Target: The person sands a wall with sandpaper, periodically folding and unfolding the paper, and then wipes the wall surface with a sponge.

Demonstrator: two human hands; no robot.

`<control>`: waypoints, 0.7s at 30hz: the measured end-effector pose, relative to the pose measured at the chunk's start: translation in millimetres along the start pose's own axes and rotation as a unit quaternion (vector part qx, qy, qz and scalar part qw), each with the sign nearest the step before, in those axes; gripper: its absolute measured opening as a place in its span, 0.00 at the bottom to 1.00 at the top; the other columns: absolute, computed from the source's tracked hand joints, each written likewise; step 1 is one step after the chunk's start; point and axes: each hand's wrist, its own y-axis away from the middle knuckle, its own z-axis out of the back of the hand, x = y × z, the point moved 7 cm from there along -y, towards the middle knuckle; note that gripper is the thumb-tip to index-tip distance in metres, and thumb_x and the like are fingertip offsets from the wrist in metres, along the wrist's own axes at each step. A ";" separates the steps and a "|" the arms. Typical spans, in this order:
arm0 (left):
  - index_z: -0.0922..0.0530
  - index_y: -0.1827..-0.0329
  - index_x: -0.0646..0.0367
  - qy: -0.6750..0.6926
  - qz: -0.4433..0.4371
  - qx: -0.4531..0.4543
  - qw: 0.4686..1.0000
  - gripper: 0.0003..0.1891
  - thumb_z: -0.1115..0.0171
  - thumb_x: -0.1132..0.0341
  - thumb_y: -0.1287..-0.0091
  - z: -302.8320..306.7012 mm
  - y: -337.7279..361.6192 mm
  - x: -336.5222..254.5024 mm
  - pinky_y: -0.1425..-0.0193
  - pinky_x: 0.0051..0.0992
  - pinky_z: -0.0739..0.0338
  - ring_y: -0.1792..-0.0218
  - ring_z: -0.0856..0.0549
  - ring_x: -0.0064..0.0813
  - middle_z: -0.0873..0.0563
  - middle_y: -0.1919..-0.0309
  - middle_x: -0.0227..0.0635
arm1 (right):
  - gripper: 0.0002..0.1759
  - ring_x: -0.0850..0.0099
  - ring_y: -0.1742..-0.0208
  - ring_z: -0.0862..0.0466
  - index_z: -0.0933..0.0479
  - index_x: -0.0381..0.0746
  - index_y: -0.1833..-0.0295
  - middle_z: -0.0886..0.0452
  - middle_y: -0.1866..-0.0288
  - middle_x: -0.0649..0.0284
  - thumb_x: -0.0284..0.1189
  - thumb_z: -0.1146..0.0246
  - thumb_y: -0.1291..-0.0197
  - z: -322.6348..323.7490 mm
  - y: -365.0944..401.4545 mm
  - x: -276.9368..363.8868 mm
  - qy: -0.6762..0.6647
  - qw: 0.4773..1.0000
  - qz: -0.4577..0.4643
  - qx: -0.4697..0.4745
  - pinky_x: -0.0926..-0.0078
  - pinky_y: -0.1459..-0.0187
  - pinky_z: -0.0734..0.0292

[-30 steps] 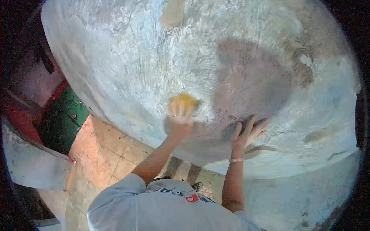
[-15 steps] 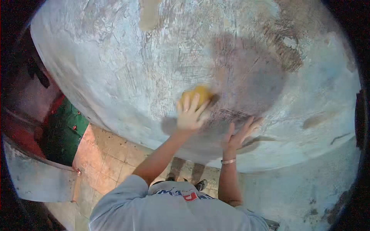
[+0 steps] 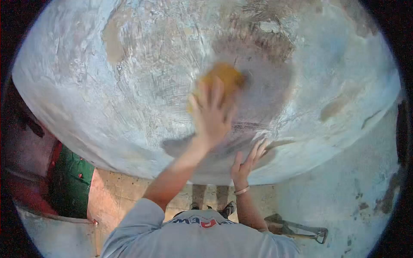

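My left hand (image 3: 213,118) presses a yellow pad (image 3: 229,75), blurred by motion, against a large curved grey-white surface (image 3: 150,94). Its fingers are spread over the pad, whose far edge shows beyond the fingertips. Lower and to the right, my right hand (image 3: 247,164) is held up with its fingers apart and nothing in it, fingertips at the lower part of the surface. A darker, smoother patch (image 3: 266,90) lies to the right of the pad, and rough, streaked coating surrounds it.
Below the curved surface is a tiled floor (image 3: 116,189) with my shoes (image 3: 228,209) on it. A dark handle-like frame (image 3: 318,234) lies at lower right beside a pale wall (image 3: 344,206). Green material (image 3: 75,180) shows at the left.
My left hand has pushed the yellow pad upward across the surface. My right hand sits slightly lower and left in view, still spread. The view has shifted, bringing the dark handle-like frame further into sight.
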 end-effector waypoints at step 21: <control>0.35 0.19 0.61 0.719 0.517 0.379 0.268 0.34 0.41 0.49 0.19 -109.1 276.0 -79.6 0.32 0.43 0.20 0.29 0.22 0.42 0.24 0.26 0.40 | 0.44 0.56 0.17 0.39 0.41 0.36 0.16 0.36 0.17 0.49 0.42 0.31 0.30 -28.1 207.4 -21.7 -0.391 0.797 -0.340 0.310 0.57 0.17 0.49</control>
